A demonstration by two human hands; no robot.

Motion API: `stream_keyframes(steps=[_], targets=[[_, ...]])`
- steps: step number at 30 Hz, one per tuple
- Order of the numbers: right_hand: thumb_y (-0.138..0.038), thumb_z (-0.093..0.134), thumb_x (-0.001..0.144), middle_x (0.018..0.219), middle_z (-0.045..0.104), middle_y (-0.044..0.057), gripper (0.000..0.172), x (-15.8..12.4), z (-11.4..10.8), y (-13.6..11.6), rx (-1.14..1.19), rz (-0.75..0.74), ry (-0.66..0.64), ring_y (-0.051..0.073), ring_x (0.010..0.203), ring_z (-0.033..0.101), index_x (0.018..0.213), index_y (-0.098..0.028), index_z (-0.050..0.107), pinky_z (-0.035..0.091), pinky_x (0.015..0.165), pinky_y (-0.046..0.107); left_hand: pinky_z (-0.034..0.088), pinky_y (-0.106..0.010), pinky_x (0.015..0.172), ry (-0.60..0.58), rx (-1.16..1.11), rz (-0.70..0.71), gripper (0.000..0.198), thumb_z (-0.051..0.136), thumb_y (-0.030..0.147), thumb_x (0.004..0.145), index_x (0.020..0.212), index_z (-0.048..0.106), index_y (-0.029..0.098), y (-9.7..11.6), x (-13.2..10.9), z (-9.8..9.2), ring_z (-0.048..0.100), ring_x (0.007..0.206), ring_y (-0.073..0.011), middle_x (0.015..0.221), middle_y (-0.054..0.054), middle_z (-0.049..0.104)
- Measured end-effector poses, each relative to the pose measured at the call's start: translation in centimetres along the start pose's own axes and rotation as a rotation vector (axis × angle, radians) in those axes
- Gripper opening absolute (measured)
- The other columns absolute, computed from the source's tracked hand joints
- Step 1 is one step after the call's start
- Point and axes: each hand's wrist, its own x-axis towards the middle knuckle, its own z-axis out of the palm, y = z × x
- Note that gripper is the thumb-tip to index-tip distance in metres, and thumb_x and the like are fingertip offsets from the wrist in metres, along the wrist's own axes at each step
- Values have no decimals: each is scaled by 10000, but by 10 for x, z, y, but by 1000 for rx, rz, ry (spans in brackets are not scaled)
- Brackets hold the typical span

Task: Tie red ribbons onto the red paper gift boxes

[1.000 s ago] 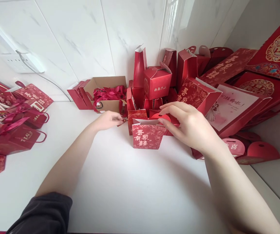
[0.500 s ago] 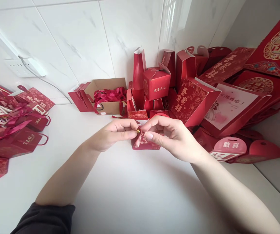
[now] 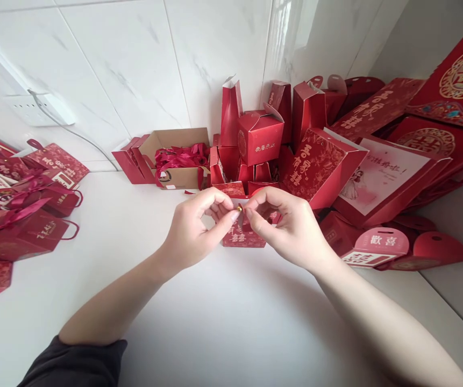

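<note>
In the middle of the table stands a small red gift box (image 3: 244,239) with gold characters, partly hidden behind my fingers. Just above it, my left hand (image 3: 194,231) pinches a dark red strap fitted with a small gold stud (image 3: 239,208), thumb against forefinger. Close on the other side of the stud, my right hand (image 3: 291,228) has its thumb and forefinger pressed together at the strap's edge. The fingertips of both hands nearly meet, and most of the strap is hidden between them.
An open cardboard box (image 3: 185,179) of dark red ribbon stands by the tiled wall. Red gift boxes (image 3: 260,140) are stacked behind my hands, with larger red bags (image 3: 384,172) at the right. More ribboned boxes (image 3: 33,231) lie at the left. A wall socket (image 3: 40,110) trails a cable.
My left hand has shifted right and slightly up, carrying the gold stud with it. My right fingertips have closed in beside the stud. The gift box shows more of its front.
</note>
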Motion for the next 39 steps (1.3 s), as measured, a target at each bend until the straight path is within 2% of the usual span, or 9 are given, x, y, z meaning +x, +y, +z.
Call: stream_keyframes(steps=[5,10,13,16,22,25,30,35,39], targets=[[-165,554,862,820,650,25,54,-5,3,1,-257,-183,97,154,713,598,844,-202,589,473,659,280,545,-281,712,25,166,132,111,651,270,866,907,586,190,1,-7,3,640,747,-138,851,-18,669],[-185,497,920,788,633,34,116,-8,6,0,-385,-286,105,159,681,580,841,-212,577,466,666,304,408,-283,612,31,552,301,107,468,187,941,838,489,205,-5,-11,7,517,643,-133,723,-3,559],[-206,498,932,792,626,35,112,-9,5,-3,-346,-279,79,157,683,561,856,-212,581,467,671,308,347,-292,575,18,626,319,139,407,170,941,812,432,215,-6,-12,8,461,597,-143,674,2,493],[-226,531,926,823,637,32,72,-9,4,-5,-195,-241,-27,154,707,566,874,-214,580,479,671,297,349,-290,582,-2,546,284,146,389,173,942,804,404,219,-4,-11,8,460,596,-142,688,2,509],[-302,455,1002,750,628,-27,99,-6,5,-3,287,62,-154,97,552,572,1050,-232,507,444,495,216,372,-280,584,-162,271,29,222,363,282,1002,801,427,210,-4,-8,0,453,613,-127,710,6,520],[-298,489,996,762,639,-21,144,-2,3,2,298,33,-143,93,574,575,1054,-226,598,469,523,218,427,-276,629,-252,25,-71,288,365,358,1016,794,458,200,-6,-4,-4,516,679,-130,738,-5,541],[-276,560,968,953,702,27,169,6,-3,9,314,-66,-125,157,916,657,964,-248,727,547,803,300,465,-262,658,-300,-209,-122,293,431,363,1005,796,520,180,-7,4,-8,563,705,-120,758,-15,597],[-312,618,933,940,710,30,144,7,2,16,438,-57,-119,165,825,683,988,-254,737,576,751,329,480,-253,636,-348,-279,-163,282,475,355,987,798,566,166,-7,7,-10,575,684,-117,741,-19,619],[-305,651,909,914,701,45,120,6,2,20,327,-110,-74,176,837,671,946,-221,729,566,722,318,483,-234,634,-380,-295,-162,281,492,332,978,786,597,155,-11,8,-11,574,678,-108,745,-24,628]])
